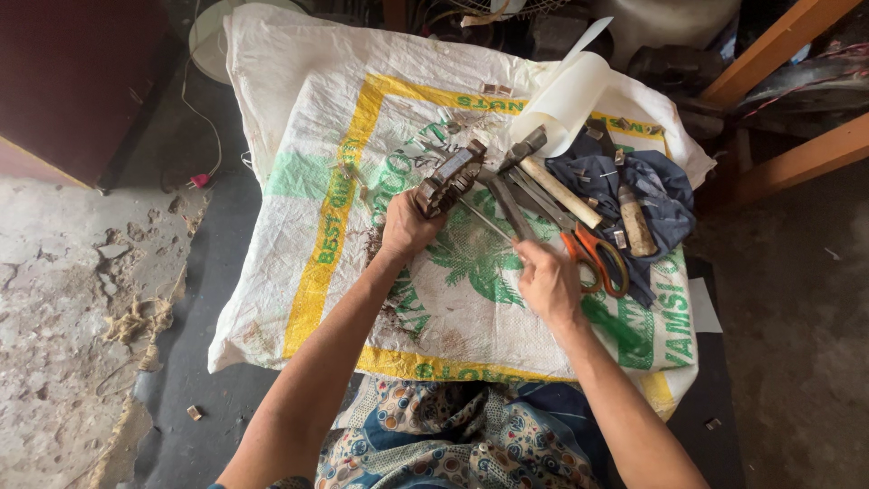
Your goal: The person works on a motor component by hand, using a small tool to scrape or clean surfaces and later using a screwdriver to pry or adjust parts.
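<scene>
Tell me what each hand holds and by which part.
Left hand grips the dark ring-shaped metal part by its lower edge. Right hand holds a thin metal rod at its near end.

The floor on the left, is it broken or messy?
Yes. The concrete floor on the left is cracked and crumbling, with loose chips and frayed rope scraps lying on it.
</scene>
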